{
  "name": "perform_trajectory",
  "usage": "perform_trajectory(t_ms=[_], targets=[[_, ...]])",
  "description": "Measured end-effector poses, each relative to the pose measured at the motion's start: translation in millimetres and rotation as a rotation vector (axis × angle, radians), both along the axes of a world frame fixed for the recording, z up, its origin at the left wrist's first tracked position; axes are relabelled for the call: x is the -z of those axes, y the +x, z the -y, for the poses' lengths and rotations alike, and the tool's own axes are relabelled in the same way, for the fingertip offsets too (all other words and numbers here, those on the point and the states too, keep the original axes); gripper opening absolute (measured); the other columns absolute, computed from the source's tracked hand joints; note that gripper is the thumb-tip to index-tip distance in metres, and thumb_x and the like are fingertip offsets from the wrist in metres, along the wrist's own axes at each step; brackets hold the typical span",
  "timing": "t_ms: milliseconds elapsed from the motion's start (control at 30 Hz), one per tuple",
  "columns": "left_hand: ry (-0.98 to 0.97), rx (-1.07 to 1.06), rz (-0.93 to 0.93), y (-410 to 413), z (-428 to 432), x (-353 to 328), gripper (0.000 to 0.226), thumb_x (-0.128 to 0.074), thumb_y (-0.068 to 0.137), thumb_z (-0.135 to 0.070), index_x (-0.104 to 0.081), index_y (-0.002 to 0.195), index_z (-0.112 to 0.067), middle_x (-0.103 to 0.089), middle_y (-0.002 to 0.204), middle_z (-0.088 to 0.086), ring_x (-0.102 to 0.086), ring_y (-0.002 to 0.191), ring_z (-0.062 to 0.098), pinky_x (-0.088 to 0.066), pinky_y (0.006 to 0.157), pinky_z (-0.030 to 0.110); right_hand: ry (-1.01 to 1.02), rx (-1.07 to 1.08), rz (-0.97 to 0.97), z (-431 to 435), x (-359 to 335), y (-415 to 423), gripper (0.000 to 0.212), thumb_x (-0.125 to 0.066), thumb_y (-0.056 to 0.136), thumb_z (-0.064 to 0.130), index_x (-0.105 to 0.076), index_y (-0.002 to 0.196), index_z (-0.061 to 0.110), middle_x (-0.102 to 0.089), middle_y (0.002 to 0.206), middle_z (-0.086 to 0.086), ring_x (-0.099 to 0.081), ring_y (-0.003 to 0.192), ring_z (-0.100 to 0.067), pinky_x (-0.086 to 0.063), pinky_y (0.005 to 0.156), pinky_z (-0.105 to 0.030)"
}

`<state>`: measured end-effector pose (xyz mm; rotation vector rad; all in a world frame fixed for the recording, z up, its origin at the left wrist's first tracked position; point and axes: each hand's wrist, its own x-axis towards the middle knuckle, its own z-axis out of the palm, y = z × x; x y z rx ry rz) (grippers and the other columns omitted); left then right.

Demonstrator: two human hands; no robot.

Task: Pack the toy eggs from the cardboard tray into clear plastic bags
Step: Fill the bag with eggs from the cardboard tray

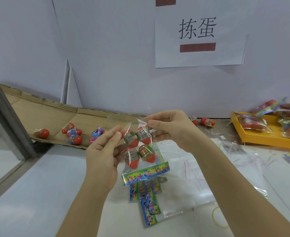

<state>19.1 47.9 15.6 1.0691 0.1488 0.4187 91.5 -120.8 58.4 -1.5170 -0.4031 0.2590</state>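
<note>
A clear plastic bag (155,151) with a colourful printed strip at its bottom hangs above the table, with several red toy eggs (132,159) inside it. My left hand (103,151) pinches the bag's top left edge. My right hand (166,127) pinches its top right edge. On the flat cardboard tray (43,110) at the left lie several loose toy eggs (74,133), red and blue.
A stack of empty clear bags (188,182) with printed strips lies under my hands. A yellow tray (253,134) with filled bags stands at the right. Two loose eggs (207,121) lie by the white wall. A yellow rubber band (217,218) lies at the lower right. A metal post (4,117) stands at the left.
</note>
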Motion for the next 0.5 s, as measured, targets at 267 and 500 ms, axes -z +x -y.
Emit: perform_trajectory(t_ms=[267, 500], targets=[[0.06, -0.053, 0.004, -0.8, 1.7, 2.0, 0.022, -0.057, 0.092, -0.003, -0.072, 0.094, -0.019, -0.077, 0.086, 0.001, -0.074, 0.072, 0.013, -0.056, 0.055, 0.021, -0.127, -0.04, -0.076, -1.1, 1.0, -2.7, 0.02, -0.074, 0.08, 0.02, -0.07, 0.093, 0.005, -0.075, 0.081, -0.007, -0.071, 0.064, -0.02, -0.056, 0.057, -0.025], [-0.053, 0.038, -0.02, -0.1, 1.4, -0.2, 0.017, -0.059, 0.085, -0.004, -0.069, 0.097, -0.011, -0.077, 0.081, 0.004, -0.073, 0.068, 0.014, -0.056, 0.054, 0.021, -0.002, 0.013, -0.085, 3.6, -1.6, -2.0, 0.009, -0.071, 0.082, 0.005, -0.068, 0.089, 0.0, -0.073, 0.071, -0.008, -0.068, 0.055, -0.017, -0.054, 0.051, -0.022]])
